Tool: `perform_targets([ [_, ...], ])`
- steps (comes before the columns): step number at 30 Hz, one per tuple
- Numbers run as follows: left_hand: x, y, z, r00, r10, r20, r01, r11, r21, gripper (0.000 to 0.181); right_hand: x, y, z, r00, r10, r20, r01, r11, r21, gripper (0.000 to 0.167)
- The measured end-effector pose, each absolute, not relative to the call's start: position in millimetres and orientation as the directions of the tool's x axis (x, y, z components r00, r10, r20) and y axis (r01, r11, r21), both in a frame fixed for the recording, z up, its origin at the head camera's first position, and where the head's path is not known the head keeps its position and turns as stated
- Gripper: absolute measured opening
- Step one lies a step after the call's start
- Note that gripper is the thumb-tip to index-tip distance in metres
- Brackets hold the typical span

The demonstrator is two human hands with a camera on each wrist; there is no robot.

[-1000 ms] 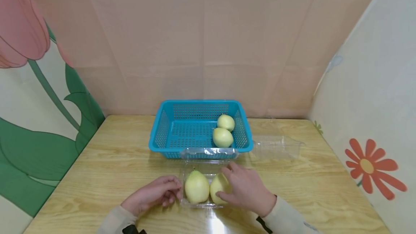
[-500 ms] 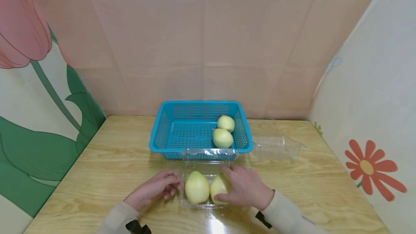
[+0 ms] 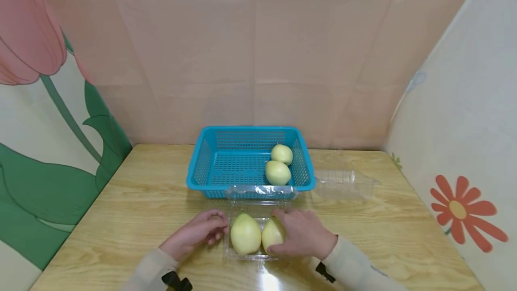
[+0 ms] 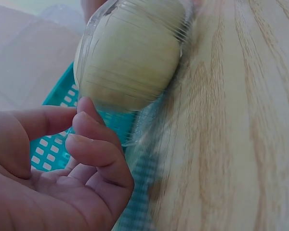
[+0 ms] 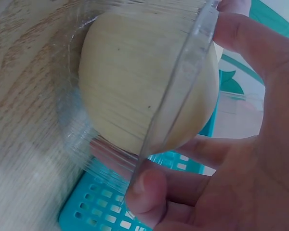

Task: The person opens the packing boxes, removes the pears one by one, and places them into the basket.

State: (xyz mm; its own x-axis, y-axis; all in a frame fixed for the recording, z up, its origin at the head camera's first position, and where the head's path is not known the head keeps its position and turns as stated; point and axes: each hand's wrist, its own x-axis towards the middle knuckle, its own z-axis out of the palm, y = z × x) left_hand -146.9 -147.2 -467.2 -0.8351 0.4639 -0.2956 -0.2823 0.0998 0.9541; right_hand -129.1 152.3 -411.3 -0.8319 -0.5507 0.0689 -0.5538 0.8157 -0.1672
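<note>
A clear plastic clamshell box (image 3: pixel 250 257) stands near the front of the table, with its lid (image 3: pixel 260 192) raised at the back against the basket. Inside it a yellow-green pear (image 3: pixel 245 235) on the left sits beside a second pear (image 3: pixel 272 235). My left hand (image 3: pixel 197 232) pinches the box's left rim between thumb and forefinger, as the left wrist view shows. Over the box's right side, my right hand (image 3: pixel 304 232) grips the right pear, thumb at the near side and fingers at the far side. In the right wrist view, some fingers (image 5: pixel 147 190) lie along the rim outside.
Behind the box is a blue perforated basket (image 3: pixel 198 156) holding two pears (image 3: pixel 281 154) at its right. Another clear plastic piece (image 3: pixel 347 183) lies right of the basket. A pinkish cloth (image 3: pixel 250 57) hangs at the back, and printed panels flank the wooden table (image 3: pixel 383 232).
My right hand has settled lower and closer around the right pear. The left hand stays at the box's left rim, and the pears have not visibly moved.
</note>
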Motion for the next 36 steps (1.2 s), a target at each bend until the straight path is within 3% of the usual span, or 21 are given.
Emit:
perform_targets([
  [17,-148,-146,-466,-0.827,0.485,-0.284,-0.275,0.092,0.957,0.017,-133,151,-416,-0.798,-0.597,0.089,-0.600,0.770,-0.217,0.066],
  [36,-145,-155,-471,-0.830,0.502,-0.242,-0.225,0.095,0.970,0.010,-133,161,-404,-0.797,-0.585,0.150,-0.601,0.740,-0.303,0.069],
])
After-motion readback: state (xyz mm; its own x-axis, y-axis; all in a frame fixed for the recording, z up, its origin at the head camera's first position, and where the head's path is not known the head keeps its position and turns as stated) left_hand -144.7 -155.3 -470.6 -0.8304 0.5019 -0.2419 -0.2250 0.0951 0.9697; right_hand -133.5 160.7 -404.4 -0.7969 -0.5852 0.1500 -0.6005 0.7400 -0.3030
